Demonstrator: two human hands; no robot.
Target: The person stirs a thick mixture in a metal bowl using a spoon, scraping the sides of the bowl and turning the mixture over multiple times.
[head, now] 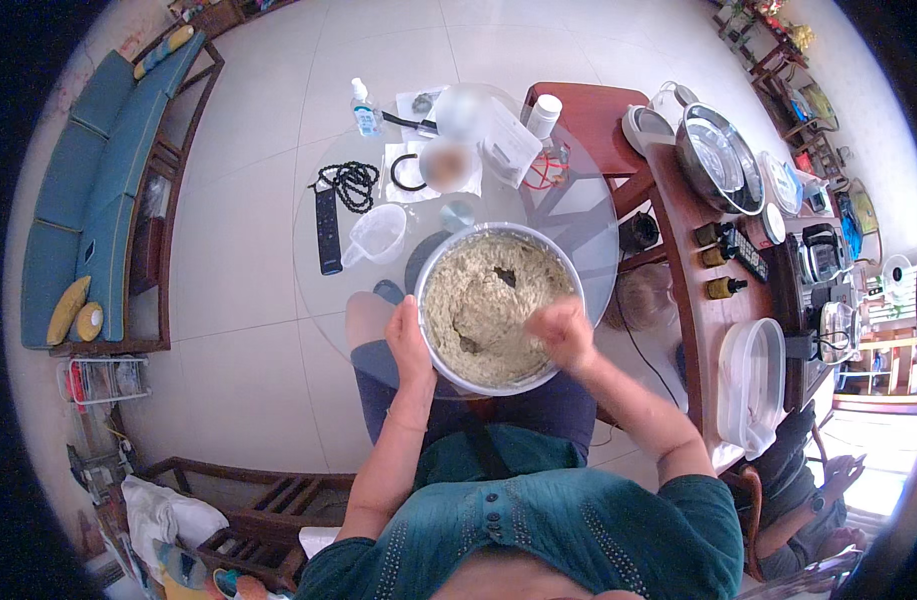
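Observation:
A round metal bowl (576, 279) sits in front of me at the near edge of a glass table. It holds a thick, pale greenish-beige mixture (496, 311), rough on top, with a few dark gaps in it. My left hand (409, 341) grips the bowl's left rim, thumb up along the side. Over the right part of the mixture, my right hand (565, 332) is curled and blurred. Whether its fingers hold a tool or some of the mixture cannot be made out.
On the round glass table (308, 300) lie a plastic measuring cup (378, 234), a black remote control (328, 231), a bead string (357, 187) and a pump bottle (365, 109). The wooden side table at right bears a steel basin (721, 159) and a plastic tub (751, 382). Another person (796, 517) sits at lower right.

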